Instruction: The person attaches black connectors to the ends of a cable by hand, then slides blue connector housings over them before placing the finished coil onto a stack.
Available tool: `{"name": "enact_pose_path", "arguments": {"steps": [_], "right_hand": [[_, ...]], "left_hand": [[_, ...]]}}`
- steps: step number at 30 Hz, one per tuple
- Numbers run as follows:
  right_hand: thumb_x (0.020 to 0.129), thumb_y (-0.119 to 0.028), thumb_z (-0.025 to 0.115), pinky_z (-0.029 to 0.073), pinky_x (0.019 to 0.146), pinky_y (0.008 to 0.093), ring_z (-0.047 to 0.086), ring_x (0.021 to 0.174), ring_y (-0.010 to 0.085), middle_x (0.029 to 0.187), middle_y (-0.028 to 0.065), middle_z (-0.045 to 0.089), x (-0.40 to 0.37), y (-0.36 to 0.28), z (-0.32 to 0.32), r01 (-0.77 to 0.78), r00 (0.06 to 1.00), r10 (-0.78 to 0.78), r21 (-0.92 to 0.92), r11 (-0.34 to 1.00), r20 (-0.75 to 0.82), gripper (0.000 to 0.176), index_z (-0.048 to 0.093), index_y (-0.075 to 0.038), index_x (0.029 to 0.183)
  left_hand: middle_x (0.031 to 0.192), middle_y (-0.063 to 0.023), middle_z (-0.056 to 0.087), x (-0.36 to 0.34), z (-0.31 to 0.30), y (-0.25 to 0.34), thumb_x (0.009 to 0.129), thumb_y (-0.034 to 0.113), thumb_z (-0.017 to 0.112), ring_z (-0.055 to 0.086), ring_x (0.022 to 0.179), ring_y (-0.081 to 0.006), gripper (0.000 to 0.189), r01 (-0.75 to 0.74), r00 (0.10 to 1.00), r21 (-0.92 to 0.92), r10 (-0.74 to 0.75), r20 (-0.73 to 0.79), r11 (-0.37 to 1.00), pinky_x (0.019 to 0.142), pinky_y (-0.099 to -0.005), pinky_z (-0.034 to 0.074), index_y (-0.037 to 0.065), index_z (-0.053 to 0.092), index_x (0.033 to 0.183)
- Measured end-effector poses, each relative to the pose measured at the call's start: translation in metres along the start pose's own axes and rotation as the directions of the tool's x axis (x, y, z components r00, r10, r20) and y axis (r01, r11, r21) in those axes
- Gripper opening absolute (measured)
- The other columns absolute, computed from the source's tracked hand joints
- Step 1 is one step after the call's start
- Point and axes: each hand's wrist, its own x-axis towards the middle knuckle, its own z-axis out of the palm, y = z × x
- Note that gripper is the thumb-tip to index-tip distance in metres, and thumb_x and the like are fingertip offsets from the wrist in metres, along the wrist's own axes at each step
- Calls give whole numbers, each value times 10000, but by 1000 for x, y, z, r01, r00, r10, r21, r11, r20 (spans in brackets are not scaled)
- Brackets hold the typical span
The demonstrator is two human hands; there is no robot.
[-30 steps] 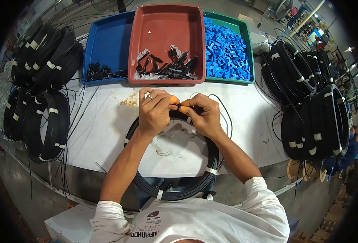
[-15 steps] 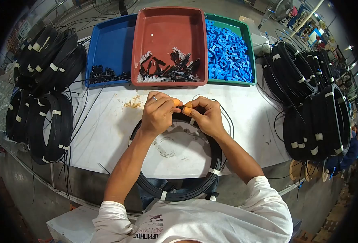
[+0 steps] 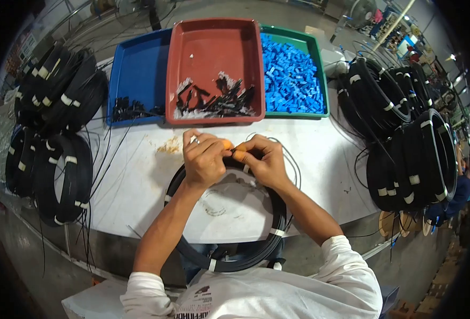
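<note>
A large coil of black cable (image 3: pixel 277 210), bound with white tape bands, rests partly on the table and leans toward my body. Over its far rim, my left hand (image 3: pixel 205 162) and my right hand (image 3: pixel 267 164) meet in pinches, fingertips nearly touching. Orange covers sit on some fingertips of both hands. Between them is a small black piece (image 3: pixel 232 152), mostly hidden by the fingers; whether it is a cable end or a connector is not clear. A ring is on my left hand. A thin loose cable loop (image 3: pixel 297 169) curves out beside my right hand.
Behind my hands stand a blue tray (image 3: pixel 139 58) with small black parts, a red tray (image 3: pixel 213 45) with black and whitish pieces, and a green tray (image 3: pixel 324 80) of blue parts. Cable coils (image 3: pixel 65 173) (image 3: pixel 413 159) flank the white table (image 3: pixel 123 199).
The view has shifted slightly, so the trays appear lower and further left. Both hands stay pinched together over the coil, with only slight finger movement.
</note>
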Motion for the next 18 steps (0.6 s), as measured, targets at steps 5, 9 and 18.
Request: {"name": "enact_pose_path", "arguments": {"steps": [5, 9, 18], "right_hand": [[817, -10, 775, 493, 626, 252, 608, 691, 89, 813, 57, 642, 0, -2, -1, 5, 1000, -6, 39, 999, 16, 86, 734, 34, 878], [817, 11, 770, 519, 642, 251, 640, 722, 94, 811, 57, 648, -3, -4, 2, 6, 1000, -7, 45, 999, 13, 83, 720, 51, 870], [806, 0, 785, 523, 626, 259, 648, 691, 100, 817, 77, 676, -2, 2, 2, -1, 1000, 1, -36, 999, -8, 101, 721, 43, 870]], "left_hand": [[654, 7, 651, 2, -1, 4, 676, -36, 672, 624, 663, -177, 142, 1, 1000, 28, 0, -21, 1000, 827, -395, 370, 105, 652, 680], [668, 6, 657, -1, 0, 6, 678, -29, 678, 622, 676, -178, 138, 17, 1000, 37, -16, -13, 999, 848, -399, 362, 105, 641, 672], [676, -10, 651, -3, 7, -1, 649, -24, 657, 622, 707, -194, 126, -11, 1000, 54, 10, 26, 998, 841, -398, 363, 97, 627, 665]]}}
